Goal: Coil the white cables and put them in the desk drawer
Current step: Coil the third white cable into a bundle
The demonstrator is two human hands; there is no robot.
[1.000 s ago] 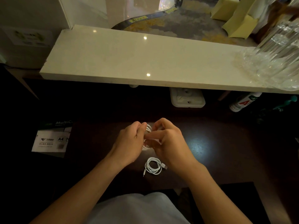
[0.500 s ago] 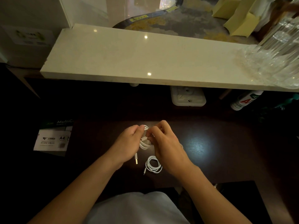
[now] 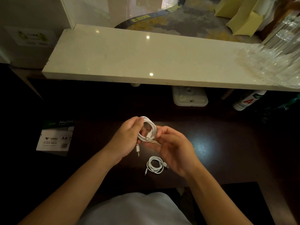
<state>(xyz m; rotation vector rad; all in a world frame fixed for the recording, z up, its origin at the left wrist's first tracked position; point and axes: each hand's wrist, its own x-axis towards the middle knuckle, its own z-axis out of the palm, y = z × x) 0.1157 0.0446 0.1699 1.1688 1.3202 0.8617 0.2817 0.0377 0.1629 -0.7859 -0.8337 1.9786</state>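
- Since half a second ago the hands have parted: the right hand (image 3: 176, 149) has turned palm-up and come off the bundle, so the held cable (image 3: 148, 127) now shows as a full loop.
- The left hand (image 3: 127, 138) pinches the loop's left side between thumb and fingers, and a plug end (image 3: 138, 150) dangles below it.
- The right hand's fingers lie loose. Their tips seem to brush the loop's right side, though blur leaves the contact uncertain.
- A second cable (image 3: 154, 165), already coiled, lies flat on the dark worktop (image 3: 235, 151) just beside the right wrist.
- A pale stone ledge (image 3: 129, 59) overhangs the worktop's far side, with a white socket block (image 3: 190, 98) and a tilted bottle (image 3: 248, 99) beneath it.
- A paper ream (image 3: 55, 137) sits well apart on the left.
- Bare, glossy worktop lies to the right of the hands.
- The cables are smooth and thin, the ledge is polished and speckled, and crinkled clear plastic wrap (image 3: 267, 59) covers its right end.
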